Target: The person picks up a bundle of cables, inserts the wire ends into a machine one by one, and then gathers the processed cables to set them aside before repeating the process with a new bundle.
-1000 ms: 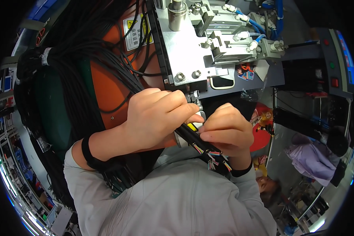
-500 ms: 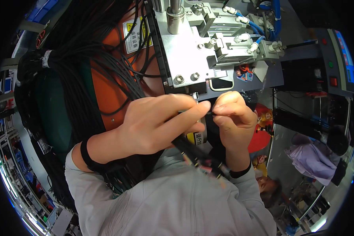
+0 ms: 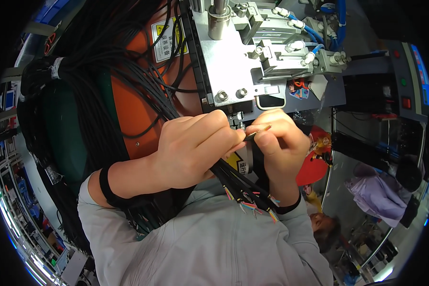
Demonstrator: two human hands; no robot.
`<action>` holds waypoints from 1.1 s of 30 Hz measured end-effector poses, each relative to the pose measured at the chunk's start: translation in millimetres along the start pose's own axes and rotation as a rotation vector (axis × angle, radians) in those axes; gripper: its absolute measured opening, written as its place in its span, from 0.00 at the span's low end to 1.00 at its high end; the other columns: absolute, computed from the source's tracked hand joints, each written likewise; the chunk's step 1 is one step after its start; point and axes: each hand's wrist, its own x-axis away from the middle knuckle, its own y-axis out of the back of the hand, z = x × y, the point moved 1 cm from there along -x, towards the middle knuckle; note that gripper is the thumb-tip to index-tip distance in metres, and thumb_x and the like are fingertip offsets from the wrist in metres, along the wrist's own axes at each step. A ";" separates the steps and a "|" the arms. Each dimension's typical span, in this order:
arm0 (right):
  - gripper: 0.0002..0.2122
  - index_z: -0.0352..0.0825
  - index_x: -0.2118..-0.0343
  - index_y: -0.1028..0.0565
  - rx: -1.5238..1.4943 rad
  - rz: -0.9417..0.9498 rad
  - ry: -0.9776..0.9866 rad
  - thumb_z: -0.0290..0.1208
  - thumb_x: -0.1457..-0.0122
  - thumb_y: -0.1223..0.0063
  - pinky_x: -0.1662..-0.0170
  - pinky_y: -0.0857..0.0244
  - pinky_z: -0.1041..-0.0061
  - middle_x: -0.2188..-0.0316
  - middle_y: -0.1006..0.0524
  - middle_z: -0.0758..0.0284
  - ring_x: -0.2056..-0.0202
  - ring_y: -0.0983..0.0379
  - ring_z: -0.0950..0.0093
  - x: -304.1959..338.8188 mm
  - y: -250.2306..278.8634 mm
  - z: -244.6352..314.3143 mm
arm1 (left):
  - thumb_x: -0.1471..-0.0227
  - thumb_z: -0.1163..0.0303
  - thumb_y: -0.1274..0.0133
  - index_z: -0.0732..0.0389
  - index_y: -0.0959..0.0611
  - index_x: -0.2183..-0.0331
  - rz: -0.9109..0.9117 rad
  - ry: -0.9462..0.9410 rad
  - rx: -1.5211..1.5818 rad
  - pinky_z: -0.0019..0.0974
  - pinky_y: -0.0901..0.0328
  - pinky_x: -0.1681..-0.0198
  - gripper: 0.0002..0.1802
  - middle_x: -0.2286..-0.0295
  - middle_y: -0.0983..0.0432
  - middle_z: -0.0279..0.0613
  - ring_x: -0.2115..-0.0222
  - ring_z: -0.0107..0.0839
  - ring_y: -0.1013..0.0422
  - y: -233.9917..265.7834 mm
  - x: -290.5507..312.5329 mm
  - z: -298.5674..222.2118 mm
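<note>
My left hand (image 3: 190, 148) is closed, its fingertips pinching a thin black cable in front of the machine. My right hand (image 3: 286, 143) meets it and pinches the same cable's end, where short wires (image 3: 267, 128) stick out between thumb and forefinger. Below my left hand hangs a bundle of black cables (image 3: 231, 178), whose ends fan out into thin coloured wires (image 3: 252, 206) before my grey jacket. My left palm faces away, so I cannot tell how many cables lie inside it.
A metal machine (image 3: 224, 62) with cylinders and blue air hoses (image 3: 312, 33) stands just ahead. Long black cables (image 3: 88, 105) drape over an orange panel (image 3: 138, 121) at left. To the right are a control box with buttons (image 3: 405, 81), lilac cloth (image 3: 379, 193) and another person (image 3: 321, 224).
Wire ends now show between my right thumb and forefinger. My left fingers have curled in more. The hanging bundle, blurred before, is now sharper and spread out. The view has shifted slightly.
</note>
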 end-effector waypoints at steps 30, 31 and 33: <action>0.03 0.29 0.75 0.27 -0.034 0.050 -0.434 0.19 0.51 0.44 0.68 0.38 0.80 0.77 0.27 0.67 0.74 0.33 0.79 2.2 18.4 -16.2 | 0.65 0.72 0.47 0.63 0.20 0.66 0.148 -0.062 -0.386 0.25 0.45 0.84 0.17 0.79 0.36 0.32 0.82 0.22 0.37 -12.6 12.2 -5.8; 0.03 0.29 0.76 0.27 0.101 0.072 -0.370 0.19 0.51 0.44 0.68 0.38 0.80 0.76 0.27 0.67 0.73 0.33 0.79 0.9 18.5 -16.8 | 0.64 0.72 0.48 0.63 0.21 0.67 0.171 -0.079 -0.413 0.24 0.46 0.84 0.15 0.79 0.38 0.31 0.82 0.21 0.38 -13.4 12.8 -5.2; 0.03 0.28 0.77 0.27 0.233 0.096 -0.305 0.18 0.51 0.45 0.67 0.39 0.80 0.75 0.26 0.66 0.72 0.32 0.79 -1.8 16.0 -18.8 | 0.63 0.71 0.49 0.62 0.22 0.69 0.195 -0.093 -0.441 0.23 0.47 0.83 0.14 0.80 0.39 0.30 0.81 0.20 0.40 -14.1 13.4 -5.2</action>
